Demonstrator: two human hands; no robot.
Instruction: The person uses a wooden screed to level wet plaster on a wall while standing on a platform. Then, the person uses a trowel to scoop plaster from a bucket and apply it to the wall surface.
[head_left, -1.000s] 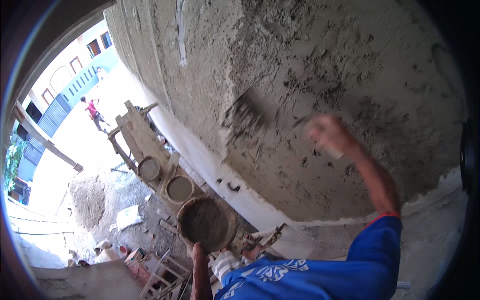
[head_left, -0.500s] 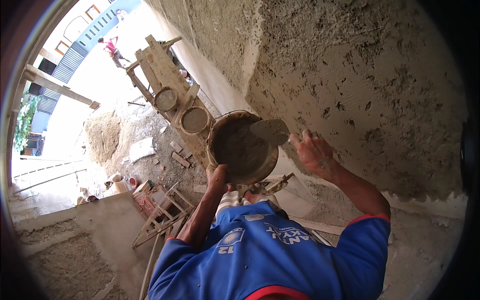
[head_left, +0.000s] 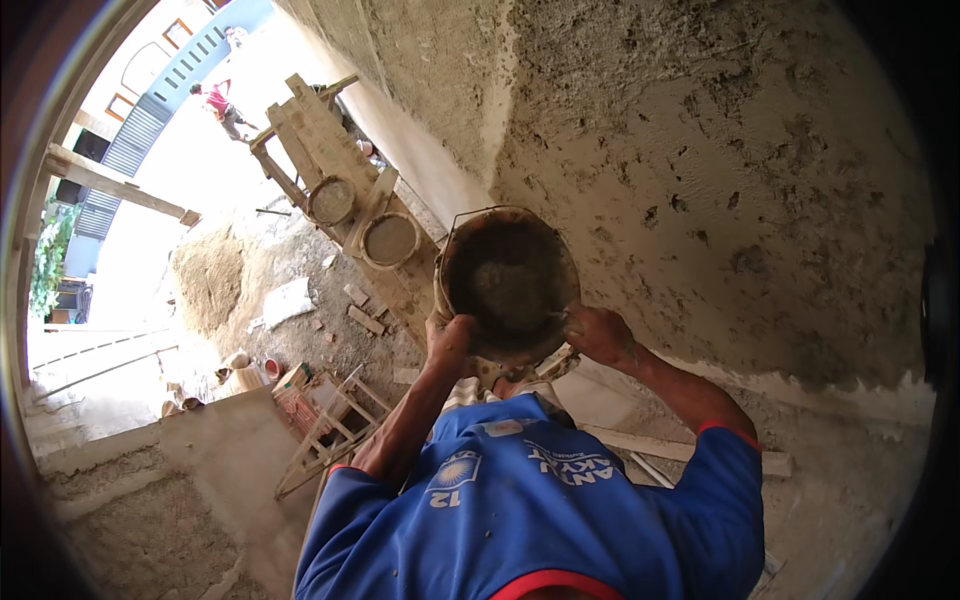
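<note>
My left hand [head_left: 450, 338] grips the lower left rim of a mud-crusted bucket [head_left: 568, 260], which holds dark wet mortar [head_left: 500, 280]. At the bucket's lower right edge, my right hand [head_left: 598, 335] is closed on the trowel's handle; the blade is low in the bucket and hard to make out. The bucket sits in front of my body, beside a rough plastered wall [head_left: 730, 200]. Beyond it on the plank scaffold [head_left: 300, 125] stand two smaller round containers of grey material [head_left: 389, 238] [head_left: 331, 200].
Below at left lie a sand heap [head_left: 205, 275], a white sack [head_left: 287, 300], rubble and a wooden ladder-like frame [head_left: 335, 425]. A timber beam [head_left: 120, 175] crosses the upper left. A person in red [head_left: 218, 105] and another person [head_left: 236, 38] are outside near a blue gate.
My right hand has come down from the wall to the bucket's edge, and the trowel blade has dropped into the bucket. The bucket has shifted slightly right in view.
</note>
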